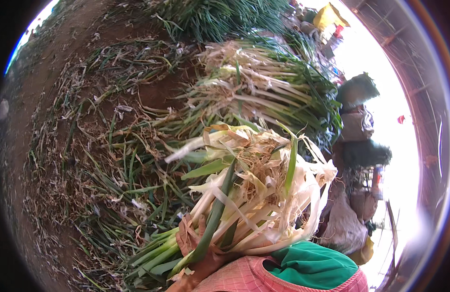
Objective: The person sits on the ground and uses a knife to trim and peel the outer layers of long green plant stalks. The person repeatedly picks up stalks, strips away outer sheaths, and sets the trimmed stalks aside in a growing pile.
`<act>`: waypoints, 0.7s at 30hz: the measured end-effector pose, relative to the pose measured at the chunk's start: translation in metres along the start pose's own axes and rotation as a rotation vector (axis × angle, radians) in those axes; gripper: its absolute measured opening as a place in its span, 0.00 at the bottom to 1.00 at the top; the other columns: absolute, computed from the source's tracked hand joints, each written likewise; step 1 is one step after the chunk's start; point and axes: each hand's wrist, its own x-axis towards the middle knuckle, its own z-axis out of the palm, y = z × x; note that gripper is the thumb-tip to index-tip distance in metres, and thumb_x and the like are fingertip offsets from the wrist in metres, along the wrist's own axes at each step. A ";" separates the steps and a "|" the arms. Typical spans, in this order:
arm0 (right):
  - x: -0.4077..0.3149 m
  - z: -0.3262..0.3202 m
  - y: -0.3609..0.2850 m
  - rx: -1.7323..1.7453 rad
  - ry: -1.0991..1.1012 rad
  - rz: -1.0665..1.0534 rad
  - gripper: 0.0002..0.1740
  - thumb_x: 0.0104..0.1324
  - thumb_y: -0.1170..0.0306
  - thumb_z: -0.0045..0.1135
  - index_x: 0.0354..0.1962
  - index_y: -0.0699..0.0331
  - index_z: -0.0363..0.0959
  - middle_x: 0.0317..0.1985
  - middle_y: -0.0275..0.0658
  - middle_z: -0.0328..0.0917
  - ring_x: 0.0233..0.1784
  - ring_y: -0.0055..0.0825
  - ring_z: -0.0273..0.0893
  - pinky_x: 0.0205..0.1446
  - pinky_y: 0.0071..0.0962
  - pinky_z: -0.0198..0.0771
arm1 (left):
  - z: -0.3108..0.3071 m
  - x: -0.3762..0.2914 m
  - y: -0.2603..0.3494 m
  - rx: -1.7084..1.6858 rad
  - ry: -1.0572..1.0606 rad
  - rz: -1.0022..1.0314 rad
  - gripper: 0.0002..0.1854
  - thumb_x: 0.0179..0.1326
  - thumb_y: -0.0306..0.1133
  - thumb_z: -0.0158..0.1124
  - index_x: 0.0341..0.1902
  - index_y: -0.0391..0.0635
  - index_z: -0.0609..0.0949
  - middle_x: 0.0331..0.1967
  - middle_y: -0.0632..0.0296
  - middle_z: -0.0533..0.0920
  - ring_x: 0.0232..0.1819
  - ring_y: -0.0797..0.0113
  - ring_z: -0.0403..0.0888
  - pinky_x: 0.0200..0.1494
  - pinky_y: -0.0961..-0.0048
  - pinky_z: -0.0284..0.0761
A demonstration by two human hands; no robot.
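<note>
My left hand (210, 252), partly covered by leaves and stalks, is closed around a bunch of leeks (228, 219) at the lower middle of the head view. Their pale stems and tangled roots (272, 171) point away from me. Green leaf ends (155, 255) stick out at the lower left of the hand. Dry, peeling outer leaves (312, 197) hang loose over the bunch. My right hand is out of sight. The pink checked garment (232, 273) and green cloth (312, 264) lie close below the held stems.
Beyond the bunch lies a pile of leeks (261, 87), roots to the left. Farther off is a mound of green leaves (225, 18). Leaf scraps (111, 179) litter the brown soil (155, 95). Sacks (345, 219) and bundles line the right side.
</note>
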 end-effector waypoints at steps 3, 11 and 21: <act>0.042 -0.039 -0.088 -0.060 -0.028 -0.056 0.28 0.72 0.56 0.45 0.65 0.61 0.65 0.60 0.46 0.73 0.64 0.35 0.72 0.69 0.34 0.66 | 0.020 0.085 0.048 -0.129 0.029 0.033 0.51 0.47 0.42 0.77 0.74 0.45 0.59 0.63 0.46 0.70 0.63 0.53 0.70 0.60 0.56 0.73; 0.017 -0.157 -0.321 -0.291 0.049 -0.165 0.28 0.72 0.56 0.46 0.64 0.61 0.66 0.59 0.46 0.74 0.63 0.35 0.72 0.68 0.34 0.67 | 0.068 0.313 0.283 -0.661 0.106 0.362 0.55 0.44 0.41 0.81 0.73 0.43 0.57 0.62 0.48 0.70 0.63 0.56 0.69 0.60 0.58 0.74; -0.073 -0.290 -0.625 -0.804 0.305 -0.330 0.27 0.72 0.57 0.46 0.64 0.61 0.66 0.59 0.46 0.74 0.63 0.35 0.73 0.68 0.34 0.67 | 0.131 0.551 0.551 -1.917 -0.191 0.742 0.43 0.52 0.48 0.76 0.66 0.43 0.65 0.57 0.53 0.73 0.56 0.58 0.75 0.58 0.60 0.77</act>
